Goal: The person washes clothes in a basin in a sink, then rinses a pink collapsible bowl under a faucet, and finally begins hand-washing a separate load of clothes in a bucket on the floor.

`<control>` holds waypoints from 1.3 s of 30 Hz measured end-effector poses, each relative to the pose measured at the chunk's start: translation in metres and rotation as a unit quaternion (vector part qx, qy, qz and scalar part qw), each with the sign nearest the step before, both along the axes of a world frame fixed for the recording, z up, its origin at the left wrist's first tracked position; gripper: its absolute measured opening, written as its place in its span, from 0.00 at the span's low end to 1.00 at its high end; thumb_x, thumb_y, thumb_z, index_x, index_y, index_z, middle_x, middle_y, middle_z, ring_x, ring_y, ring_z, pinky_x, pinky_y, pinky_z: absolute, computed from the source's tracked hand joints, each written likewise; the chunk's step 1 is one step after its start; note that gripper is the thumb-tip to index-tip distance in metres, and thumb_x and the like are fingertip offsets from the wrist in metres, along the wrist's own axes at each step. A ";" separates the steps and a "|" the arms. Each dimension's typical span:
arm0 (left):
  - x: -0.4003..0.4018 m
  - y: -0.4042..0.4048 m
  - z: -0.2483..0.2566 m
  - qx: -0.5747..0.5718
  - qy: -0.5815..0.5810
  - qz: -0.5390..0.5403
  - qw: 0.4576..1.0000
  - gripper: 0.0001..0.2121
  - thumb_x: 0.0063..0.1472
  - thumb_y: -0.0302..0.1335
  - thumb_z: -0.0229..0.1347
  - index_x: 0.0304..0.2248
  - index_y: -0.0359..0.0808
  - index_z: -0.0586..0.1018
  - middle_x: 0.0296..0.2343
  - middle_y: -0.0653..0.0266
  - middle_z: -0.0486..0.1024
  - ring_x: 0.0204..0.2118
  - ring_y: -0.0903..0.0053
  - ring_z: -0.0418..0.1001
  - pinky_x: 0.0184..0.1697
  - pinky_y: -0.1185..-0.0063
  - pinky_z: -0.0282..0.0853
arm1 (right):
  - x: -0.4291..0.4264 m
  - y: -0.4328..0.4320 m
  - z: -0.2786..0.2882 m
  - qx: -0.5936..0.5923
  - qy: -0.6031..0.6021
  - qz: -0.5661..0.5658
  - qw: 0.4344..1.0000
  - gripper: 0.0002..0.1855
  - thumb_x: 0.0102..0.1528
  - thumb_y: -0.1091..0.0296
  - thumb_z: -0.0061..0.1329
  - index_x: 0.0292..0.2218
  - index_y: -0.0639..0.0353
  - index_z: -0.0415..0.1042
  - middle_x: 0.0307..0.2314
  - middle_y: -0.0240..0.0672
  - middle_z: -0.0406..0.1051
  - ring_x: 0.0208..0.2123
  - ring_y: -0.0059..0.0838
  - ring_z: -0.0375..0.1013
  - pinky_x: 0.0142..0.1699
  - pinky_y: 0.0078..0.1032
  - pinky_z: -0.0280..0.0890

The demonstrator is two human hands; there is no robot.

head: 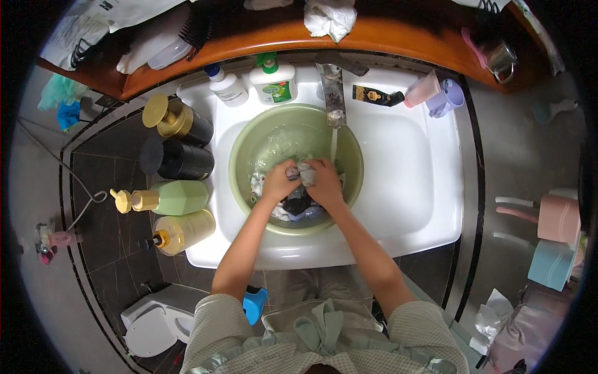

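Observation:
A green plastic basin (pixel 238 196) sits in the white sink and holds water and several wet cloth items (pixel 299 206), some dark, some light. Above the water, my left hand (pixel 279 182) grips one part of a bunched, greyish wet cloth (pixel 307 173). Close beside it, my right hand (pixel 325 182) is closed around the other side of that cloth. A thin stream of water runs from the metal faucet (pixel 334 96) into the basin, just beyond my right hand.
Pump bottles (pixel 183 197) stand along the sink's left edge. A Dettol bottle (pixel 273 84), a white bottle (pixel 226 88), a black tube (pixel 373 95), a pink tube (pixel 423 89) and a purple cup (pixel 445 99) line the back rim (pixel 308 75). A wooden shelf (pixel 261 38) spans above.

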State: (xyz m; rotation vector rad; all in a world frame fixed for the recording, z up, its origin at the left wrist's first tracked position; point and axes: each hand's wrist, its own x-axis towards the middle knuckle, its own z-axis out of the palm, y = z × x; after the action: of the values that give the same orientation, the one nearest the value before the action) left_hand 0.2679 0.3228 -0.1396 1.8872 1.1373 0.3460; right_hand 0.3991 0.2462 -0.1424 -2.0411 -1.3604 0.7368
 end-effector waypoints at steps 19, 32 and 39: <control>-0.022 -0.030 0.010 0.099 0.410 -0.187 0.887 0.56 0.31 0.50 0.63 0.56 0.47 0.40 0.56 0.49 0.33 0.56 0.43 0.31 0.48 0.43 0.35 | -0.024 -0.031 0.003 -0.072 -0.240 0.268 0.930 0.39 0.36 0.65 0.53 0.51 0.45 0.54 0.52 0.40 0.45 0.54 0.49 0.43 0.51 0.60 0.41; -0.003 0.014 -0.010 0.097 0.405 -0.119 0.901 0.39 0.31 0.53 0.60 0.45 0.44 0.66 0.44 0.61 0.63 0.48 0.62 0.61 0.45 0.63 0.61 | -0.016 0.041 -0.063 -0.028 -0.166 0.076 0.983 0.30 0.35 0.61 0.51 0.44 0.51 0.64 0.42 0.41 0.62 0.46 0.44 0.59 0.48 0.40 0.56; -0.002 0.035 -0.030 -0.067 0.284 0.008 0.956 0.21 0.40 0.46 0.58 0.31 0.41 0.77 0.30 0.57 0.74 0.32 0.70 0.73 0.36 0.76 0.68 | 0.005 0.074 -0.063 -0.189 0.127 -0.087 0.970 0.36 0.32 0.69 0.49 0.47 0.54 0.58 0.38 0.42 0.64 0.40 0.47 0.64 0.42 0.34 0.62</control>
State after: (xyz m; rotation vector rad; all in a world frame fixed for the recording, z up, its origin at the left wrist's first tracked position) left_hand 0.2657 0.3580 -0.1692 1.9086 1.5042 -0.2863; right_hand 0.4037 0.3206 -0.2056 -2.2224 -0.9360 1.2037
